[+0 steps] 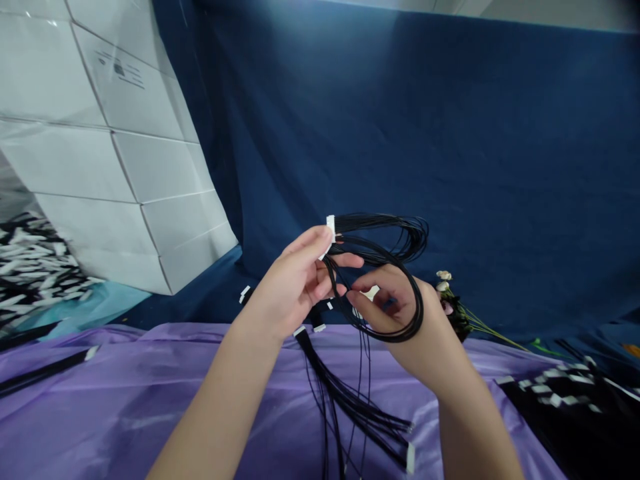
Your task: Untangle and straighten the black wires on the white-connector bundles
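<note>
My left hand pinches the white connector of a black wire harness, its thumb on top. From that connector the thin black wires loop out to the right and back. A lower loop of the wires passes around my right hand, whose thumb and forefinger are closed on thin wires inside the loop. Some loose wire ends hang down below the hands. Beneath them, a second wire harness with white connectors lies across the purple cloth.
White boxes are stacked at the left, beside a heap of black-and-white connector pieces. More harnesses lie at the right, and another cable at the left. Artificial flowers rest before the blue backdrop.
</note>
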The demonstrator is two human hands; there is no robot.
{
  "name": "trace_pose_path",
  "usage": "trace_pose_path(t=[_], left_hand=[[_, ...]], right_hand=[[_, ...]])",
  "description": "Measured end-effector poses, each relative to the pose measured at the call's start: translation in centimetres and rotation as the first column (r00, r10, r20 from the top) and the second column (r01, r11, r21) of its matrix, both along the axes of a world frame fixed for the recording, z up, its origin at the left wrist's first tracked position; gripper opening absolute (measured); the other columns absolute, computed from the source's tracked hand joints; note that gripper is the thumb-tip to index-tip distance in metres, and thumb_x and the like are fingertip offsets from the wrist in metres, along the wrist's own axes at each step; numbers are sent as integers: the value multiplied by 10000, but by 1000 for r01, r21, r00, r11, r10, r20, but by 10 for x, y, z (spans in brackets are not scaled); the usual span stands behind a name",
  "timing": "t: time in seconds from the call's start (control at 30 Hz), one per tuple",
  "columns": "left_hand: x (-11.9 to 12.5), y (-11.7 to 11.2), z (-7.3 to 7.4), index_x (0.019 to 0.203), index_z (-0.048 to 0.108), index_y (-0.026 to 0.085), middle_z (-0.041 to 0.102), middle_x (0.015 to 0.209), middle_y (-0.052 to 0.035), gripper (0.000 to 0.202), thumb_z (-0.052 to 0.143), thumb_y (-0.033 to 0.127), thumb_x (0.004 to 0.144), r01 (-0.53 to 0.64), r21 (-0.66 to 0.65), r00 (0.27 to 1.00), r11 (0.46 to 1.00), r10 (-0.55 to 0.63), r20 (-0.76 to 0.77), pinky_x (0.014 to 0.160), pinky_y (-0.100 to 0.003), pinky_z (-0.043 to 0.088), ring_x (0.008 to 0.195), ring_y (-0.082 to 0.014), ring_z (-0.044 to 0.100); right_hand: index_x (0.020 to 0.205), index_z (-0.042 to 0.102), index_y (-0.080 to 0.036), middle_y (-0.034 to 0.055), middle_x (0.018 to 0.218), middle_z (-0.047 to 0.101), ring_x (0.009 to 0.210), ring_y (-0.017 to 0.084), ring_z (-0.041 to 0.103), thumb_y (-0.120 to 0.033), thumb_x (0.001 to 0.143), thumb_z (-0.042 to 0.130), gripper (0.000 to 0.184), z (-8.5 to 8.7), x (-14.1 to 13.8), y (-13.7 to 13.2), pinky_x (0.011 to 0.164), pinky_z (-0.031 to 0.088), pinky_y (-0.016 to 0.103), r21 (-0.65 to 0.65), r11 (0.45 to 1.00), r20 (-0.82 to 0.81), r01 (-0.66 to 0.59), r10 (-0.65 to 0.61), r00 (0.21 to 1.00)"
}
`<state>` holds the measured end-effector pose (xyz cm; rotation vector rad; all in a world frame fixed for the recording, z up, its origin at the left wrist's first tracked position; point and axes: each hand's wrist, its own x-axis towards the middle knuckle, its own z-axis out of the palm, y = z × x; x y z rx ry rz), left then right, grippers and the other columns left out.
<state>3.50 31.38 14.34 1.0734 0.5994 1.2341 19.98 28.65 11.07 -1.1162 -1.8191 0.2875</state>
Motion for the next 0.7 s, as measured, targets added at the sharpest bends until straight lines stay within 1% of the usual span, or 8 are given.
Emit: trace_pose_path(t=[0.1, 0.17, 0.27, 0.37, 0.47, 0.57, 0.63, 0.7], left_hand=[[0, 0, 0, 924, 501, 198, 731, 778, -42, 145, 514, 321, 1000, 8, -13, 1000, 1000, -8, -1, 538, -203, 516, 346, -8, 370], [0, 0, 1, 929, 495, 197, 742, 798, -56, 144, 498, 318, 1008, 11, -14, 1000, 1000, -11, 0, 539, -208, 523, 346, -9, 372], [0, 0, 1, 912, 477, 192, 755, 825, -84, 153, 491, 305, 1013, 12, 5, 1000, 1000, -12, -3, 555, -206, 531, 358, -11, 387], [-1, 2, 0, 889, 463, 190, 761, 845, -95, 184, 507, 321, 1010, 21, 36, 1000, 999, -21, 0, 555, -189, 525, 373, -10, 408], [-3, 4, -1, 914, 476, 192, 770, 906, -107, 175, 504, 335, 1013, 43, 44, 999, 998, -43, -8, 558, -184, 524, 374, -6, 426], [-4, 3, -1, 931, 485, 194, 772, 964, -114, 177, 510, 350, 1012, 65, 43, 998, 997, -64, -24, 573, -184, 529, 369, 1, 438], [-3, 2, -1, 924, 482, 193, 772, 977, -111, 185, 505, 352, 1015, 81, 43, 996, 996, -80, -37, 577, -182, 529, 369, 3, 446], [-3, 0, -2, 919, 485, 187, 771, 981, -115, 195, 502, 355, 1016, 96, 49, 994, 994, -93, -60, 572, -180, 524, 371, 2, 452]], right_hand=[[842, 673, -216, -27, 786, 639, 601, 81, 541, -215, 883, 625, 63, 2, -1, -1, 531, 392, 212, -41, 999, 12, 14, -13, 1000], [815, 621, -199, -34, 690, 575, 567, 76, 486, -266, 921, 603, 127, 4, 0, -1, 510, 356, 206, -101, 995, -47, -12, 7, 999], [844, 584, -194, -54, 622, 481, 530, 64, 404, -366, 947, 607, 201, 8, 7, -3, 472, 317, 184, -226, 958, -254, -174, 114, 960], [914, 605, -210, -65, 601, 467, 481, 59, 397, -412, 906, 676, 214, 14, 17, -6, 425, 323, 167, -265, 900, -535, -347, 162, 829], [894, 636, -219, -72, 592, 433, 427, 50, 372, -340, 871, 709, 144, 22, 27, -11, 386, 343, 166, -192, 860, -772, -473, 165, 614], [826, 668, -208, -66, 615, 399, 410, 38, 309, -280, 861, 684, 82, 28, 35, -14, 359, 336, 164, -89, 812, -882, -576, 205, 425], [808, 687, -205, -47, 655, 429, 416, 38, 297, -258, 860, 645, 85, 31, 39, -15, 351, 337, 167, -38, 790, -908, -613, 229, 352], [823, 710, -209, -28, 710, 480, 429, 40, 315, -228, 833, 625, 88, 33, 40, -15, 357, 359, 172, 3, 801, -916, -599, 243, 320]])
